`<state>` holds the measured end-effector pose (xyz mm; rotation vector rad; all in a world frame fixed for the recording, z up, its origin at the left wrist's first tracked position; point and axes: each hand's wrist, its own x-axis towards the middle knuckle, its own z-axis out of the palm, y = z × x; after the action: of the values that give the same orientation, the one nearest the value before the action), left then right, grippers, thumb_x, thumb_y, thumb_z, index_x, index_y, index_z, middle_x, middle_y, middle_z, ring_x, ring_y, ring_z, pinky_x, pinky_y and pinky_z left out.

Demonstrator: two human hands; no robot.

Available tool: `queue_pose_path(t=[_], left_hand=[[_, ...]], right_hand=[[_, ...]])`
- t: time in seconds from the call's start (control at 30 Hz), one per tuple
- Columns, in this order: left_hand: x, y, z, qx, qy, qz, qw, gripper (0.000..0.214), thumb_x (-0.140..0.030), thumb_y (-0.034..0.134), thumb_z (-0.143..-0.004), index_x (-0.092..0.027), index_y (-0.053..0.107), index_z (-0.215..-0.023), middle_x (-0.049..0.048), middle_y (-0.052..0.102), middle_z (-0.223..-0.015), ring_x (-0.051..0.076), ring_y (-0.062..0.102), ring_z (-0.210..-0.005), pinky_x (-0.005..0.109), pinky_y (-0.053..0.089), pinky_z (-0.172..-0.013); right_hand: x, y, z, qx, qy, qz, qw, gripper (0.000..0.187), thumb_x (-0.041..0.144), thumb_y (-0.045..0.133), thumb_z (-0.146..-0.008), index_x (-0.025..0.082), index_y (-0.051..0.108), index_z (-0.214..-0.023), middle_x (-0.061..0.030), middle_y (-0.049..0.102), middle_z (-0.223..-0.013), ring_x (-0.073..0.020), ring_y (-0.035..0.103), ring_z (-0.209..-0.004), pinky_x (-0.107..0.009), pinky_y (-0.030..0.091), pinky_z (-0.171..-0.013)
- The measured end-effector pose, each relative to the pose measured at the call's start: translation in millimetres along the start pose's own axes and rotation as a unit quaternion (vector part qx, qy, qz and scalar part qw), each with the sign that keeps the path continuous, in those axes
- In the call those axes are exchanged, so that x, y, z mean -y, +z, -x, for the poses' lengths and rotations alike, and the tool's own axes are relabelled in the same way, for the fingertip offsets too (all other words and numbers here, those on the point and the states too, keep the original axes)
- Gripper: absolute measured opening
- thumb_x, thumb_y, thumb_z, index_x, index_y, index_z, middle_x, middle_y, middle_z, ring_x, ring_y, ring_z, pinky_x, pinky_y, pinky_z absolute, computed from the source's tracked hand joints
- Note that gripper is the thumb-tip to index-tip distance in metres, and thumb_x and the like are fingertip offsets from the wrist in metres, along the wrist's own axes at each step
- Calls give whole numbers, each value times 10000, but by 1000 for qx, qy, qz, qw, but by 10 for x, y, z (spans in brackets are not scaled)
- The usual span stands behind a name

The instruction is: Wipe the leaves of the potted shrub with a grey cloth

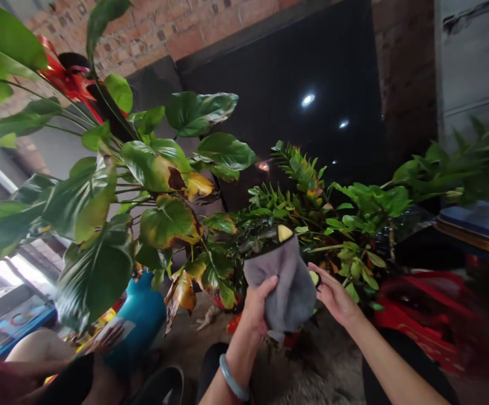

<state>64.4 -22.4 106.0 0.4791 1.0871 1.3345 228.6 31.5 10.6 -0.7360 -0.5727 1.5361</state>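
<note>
My left hand (pixel 258 306) grips a grey cloth (pixel 286 284) and presses it against a leaf (pixel 285 232) whose yellow tip sticks out above the cloth. A pale blue bangle (pixel 232 380) sits on that wrist. My right hand (pixel 332 293) lies behind the same leaf with its fingers stretched out, supporting it from the far side. The leaf belongs to a leafy plant (pixel 312 214) with small green leaflets. To the left stands a plant with large broad leaves (pixel 160 169), several of them yellowed and brown at the edges.
A teal gas cylinder (pixel 140 320) stands at lower left under the big leaves. A red flower (pixel 64 76) shows at upper left. A red object (pixel 421 315) lies at lower right. A dark panel (pixel 312 73) and brick wall (pixel 164 25) are behind.
</note>
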Motion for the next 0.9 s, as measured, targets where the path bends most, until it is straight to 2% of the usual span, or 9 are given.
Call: queue_pose_path(t=[0.1,0.2,0.3,0.37,0.47,0.6,0.7,0.83,0.9], left_hand=[[115,-120,70,-18,-48,-55,997,265,-123,761,-610,-114,684,-863,120,746,-780,286,703,-744,367,552,-718],[-130,-84,139,2,-91,-27,995,204,-150,712,-669,-103,692,-866,100,734,-688,246,687,-614,356,554,-684],[-458,93,84,8,-18,53,998,113,-157,641,-734,-104,695,-819,54,710,-602,189,651,-522,313,553,-665],[-527,189,-2,3,33,94,995,108,-159,629,-751,-113,693,-824,39,714,-614,181,661,-542,306,556,-699],[-342,166,-86,-20,-8,54,998,166,-179,670,-735,-98,687,-879,61,725,-639,217,691,-602,338,563,-729],[-40,-65,-9,-34,-103,-41,993,157,-166,670,-737,-70,686,-859,97,722,-627,223,673,-532,346,564,-674],[-147,-78,72,-18,-123,-38,992,149,-194,631,-776,-65,692,-820,98,710,-596,207,653,-493,338,561,-667],[-490,178,-20,14,-17,54,998,112,-185,657,-747,-97,693,-807,47,705,-591,180,651,-516,314,561,-708],[-516,273,-111,20,39,69,997,151,-159,676,-719,-105,694,-859,34,716,-625,175,657,-540,313,560,-735]], right_hand=[[-18,-13,-16,14,19,3,1000,212,349,781,-556,247,712,-728,-57,745,-816,-303,655,-934,-407,498,-750],[-34,-43,-4,13,19,5,1000,195,359,776,-560,232,707,-690,-73,740,-808,-295,657,-899,-399,498,-741],[-23,-101,-29,-9,14,8,1000,230,354,765,-578,242,725,-775,-73,735,-846,-283,665,-858,-395,496,-708],[-11,-133,-71,-33,4,6,999,240,343,757,-593,260,724,-816,-58,727,-816,-279,674,-822,-402,493,-704],[-7,-137,-132,-50,-10,-3,999,234,345,757,-593,271,725,-812,-36,715,-739,-278,679,-792,-411,490,-727],[-20,-90,-131,-36,-7,-11,999,223,373,759,-580,251,741,-766,-50,744,-837,-275,676,-801,-419,496,-746],[-13,-85,-76,-19,4,-9,1000,213,399,754,-588,232,740,-719,-75,749,-873,-279,674,-825,-433,495,-792],[17,-124,19,3,21,-9,1000,282,491,711,-646,237,741,-767,-96,737,-974,-296,667,-880,-459,492,-824],[31,-135,60,18,30,-12,999,374,570,665,-676,235,742,-824,-112,715,-1054,-312,652,-944,-468,490,-837]])
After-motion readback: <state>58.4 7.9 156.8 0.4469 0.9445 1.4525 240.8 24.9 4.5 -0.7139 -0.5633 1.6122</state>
